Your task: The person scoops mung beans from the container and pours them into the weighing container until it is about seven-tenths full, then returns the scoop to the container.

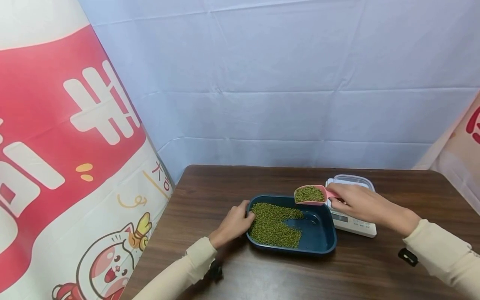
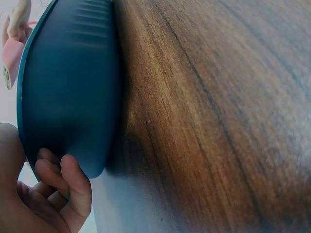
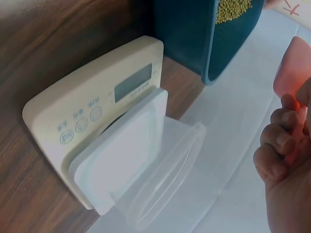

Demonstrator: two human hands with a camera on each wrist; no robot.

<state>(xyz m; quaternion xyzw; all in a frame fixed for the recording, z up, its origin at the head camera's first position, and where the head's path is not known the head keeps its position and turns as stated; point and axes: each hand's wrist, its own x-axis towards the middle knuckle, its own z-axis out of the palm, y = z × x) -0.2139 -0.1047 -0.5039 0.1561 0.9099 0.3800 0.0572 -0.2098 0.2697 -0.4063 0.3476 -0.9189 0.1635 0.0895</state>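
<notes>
My right hand [image 1: 354,202] grips the handle of a pink scoop [image 3: 293,65] heaped with green mung beans [image 1: 309,194]. The scoop is held level over the back right part of a dark blue tray [image 1: 318,233]. More mung beans [image 1: 275,227] cover the tray's left side, while its bottom shows bare on the right. At the tray's left end, my left hand [image 1: 237,219] holds the rim, with the thumb on top and fingers curled against the outer wall in the left wrist view. The scoop's handle is mostly covered by the right hand.
Right of the tray stands a white kitchen scale [image 3: 92,116] with a small display, partly under my right hand. A clear plastic container [image 3: 170,174] sits on its platform. The brown wooden table [image 1: 217,183] ends at a pale cloth backdrop [image 1: 262,116].
</notes>
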